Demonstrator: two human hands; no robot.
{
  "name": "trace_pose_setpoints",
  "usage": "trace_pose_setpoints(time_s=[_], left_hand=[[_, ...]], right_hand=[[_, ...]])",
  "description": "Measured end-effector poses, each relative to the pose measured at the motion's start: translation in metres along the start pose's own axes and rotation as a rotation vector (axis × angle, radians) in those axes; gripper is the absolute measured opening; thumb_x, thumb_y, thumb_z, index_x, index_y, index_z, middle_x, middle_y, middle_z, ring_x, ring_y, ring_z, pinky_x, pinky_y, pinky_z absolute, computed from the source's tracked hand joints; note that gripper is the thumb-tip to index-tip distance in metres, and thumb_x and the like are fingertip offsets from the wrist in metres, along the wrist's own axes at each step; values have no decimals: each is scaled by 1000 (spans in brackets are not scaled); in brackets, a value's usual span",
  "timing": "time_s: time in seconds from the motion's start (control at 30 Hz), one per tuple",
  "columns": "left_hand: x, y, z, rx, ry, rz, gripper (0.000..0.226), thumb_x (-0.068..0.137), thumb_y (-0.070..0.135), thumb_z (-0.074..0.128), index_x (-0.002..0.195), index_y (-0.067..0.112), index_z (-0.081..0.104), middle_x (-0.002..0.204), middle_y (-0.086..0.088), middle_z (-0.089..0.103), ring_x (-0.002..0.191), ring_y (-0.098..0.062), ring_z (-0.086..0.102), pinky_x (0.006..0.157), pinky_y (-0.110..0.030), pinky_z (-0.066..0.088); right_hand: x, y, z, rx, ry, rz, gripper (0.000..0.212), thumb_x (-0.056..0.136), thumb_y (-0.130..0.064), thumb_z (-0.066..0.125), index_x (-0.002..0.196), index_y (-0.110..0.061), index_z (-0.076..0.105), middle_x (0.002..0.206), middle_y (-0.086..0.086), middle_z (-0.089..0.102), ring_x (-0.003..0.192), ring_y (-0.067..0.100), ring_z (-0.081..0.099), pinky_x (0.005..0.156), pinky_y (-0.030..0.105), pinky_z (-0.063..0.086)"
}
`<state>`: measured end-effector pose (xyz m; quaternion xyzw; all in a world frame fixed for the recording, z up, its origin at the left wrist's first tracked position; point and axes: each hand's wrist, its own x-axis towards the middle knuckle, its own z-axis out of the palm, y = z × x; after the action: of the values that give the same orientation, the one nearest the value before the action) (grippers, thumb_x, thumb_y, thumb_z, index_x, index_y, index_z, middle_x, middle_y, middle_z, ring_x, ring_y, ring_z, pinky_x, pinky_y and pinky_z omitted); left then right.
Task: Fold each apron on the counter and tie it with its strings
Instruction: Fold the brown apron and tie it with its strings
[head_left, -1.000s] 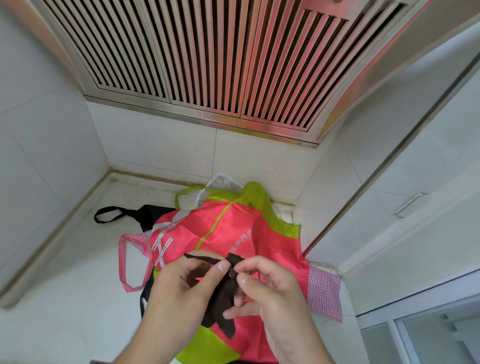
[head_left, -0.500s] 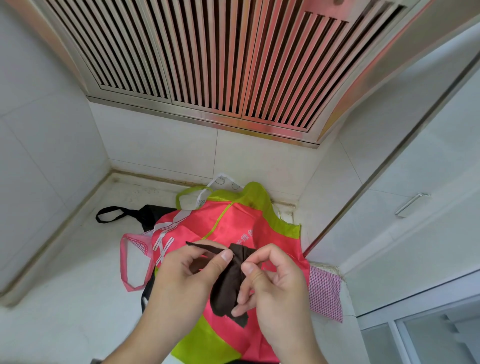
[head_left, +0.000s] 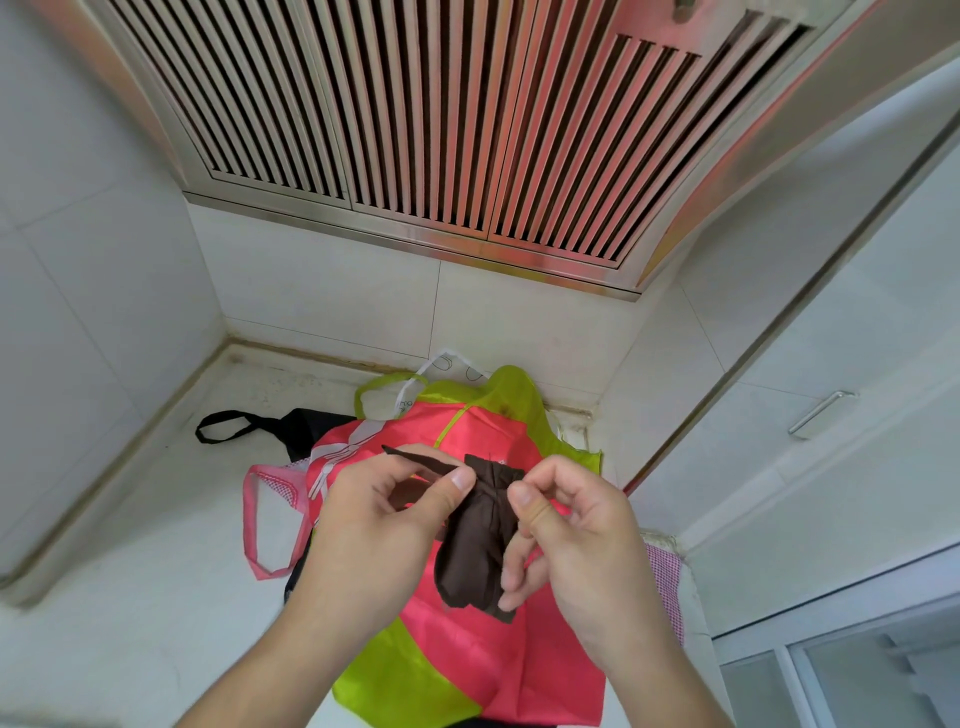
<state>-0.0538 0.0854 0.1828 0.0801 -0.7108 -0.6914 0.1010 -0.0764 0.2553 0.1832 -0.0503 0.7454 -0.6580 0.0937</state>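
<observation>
White counter (head_left: 130, 597), hands (head_left: 384, 525) pinching brown apron (head_left: 478, 540)

Pink apron (head_left: 498, 431): small white print just beyond the right hand (head_left: 582, 540), mostly hidden. Illegible. Nothing else readable.

Both forearms run off the bottom edge. The left hand (head_left: 379, 519) covers part of the brown apron's (head_left: 475, 540) string (head_left: 423, 460), so where the string goes under the palm can't be told. The right hand (head_left: 576, 535) hides that bundle's right side. The pink and green apron (head_left: 467, 660) is cut off at the bottom edge, and its print is too small to read. The black apron (head_left: 301, 428) and checked cloth (head_left: 665, 577) lie mostly buried beneath it. The vent hood (head_left: 415, 114) runs past the top edge.
</observation>
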Motion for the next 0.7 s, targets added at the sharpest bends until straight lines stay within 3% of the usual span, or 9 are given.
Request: trace_pose_setpoints(time_s=[0.1,0.2,0.4,0.53,0.57,0.63,0.7], left_hand=[[0,2,1,-12,-8,0,16,93,7,73,82,15,80,75,-2,76,61,-9,66,58,-18,51],[2,2,-1,-69,46,-26,16,94,3,71,81,8,77,75,-8,74,64,-14,71,56,-25,57],[14,1,-9,-171,127,-115,12,97,0,67,87,-6,70,74,-20,69,65,-28,76,47,-30,56],[26,-4,-22,-231,215,-163,15,99,1,65,90,-11,65,83,-40,65,68,-35,77,50,-34,61],[28,-5,-24,-240,205,-177,17,99,2,65,91,-12,64,87,-43,64,70,-37,77,52,-35,62],[26,-8,-25,-238,166,-190,19,99,5,66,92,-13,64,89,-43,64,75,-40,77,57,-38,64],[23,-11,-23,-228,146,-182,21,97,9,69,91,-11,65,84,-38,67,76,-42,76,61,-40,65]], right_hand=[[-1,1,0,-23,-10,3,26,106,-19,58,80,-16,57,53,14,55,40,35,58,44,44,55],[-3,2,1,-195,-6,-41,32,110,-24,48,79,-22,53,53,12,56,41,34,61,48,43,52],[-4,4,-14,-480,30,-202,24,100,-34,49,82,-19,53,69,3,58,60,23,57,62,50,52],[-8,6,-34,-426,46,-128,31,105,-11,52,75,-19,55,68,8,60,57,23,67,61,33,56],[-8,7,-39,-370,58,-94,31,105,-8,52,75,-16,56,67,9,61,57,24,68,63,34,57],[-9,8,-47,-269,95,-59,27,104,-4,53,78,-8,58,67,9,64,57,27,68,66,39,58],[-10,6,-48,-186,117,-74,24,103,-1,54,79,-2,60,70,11,66,57,27,65,66,34,56]])
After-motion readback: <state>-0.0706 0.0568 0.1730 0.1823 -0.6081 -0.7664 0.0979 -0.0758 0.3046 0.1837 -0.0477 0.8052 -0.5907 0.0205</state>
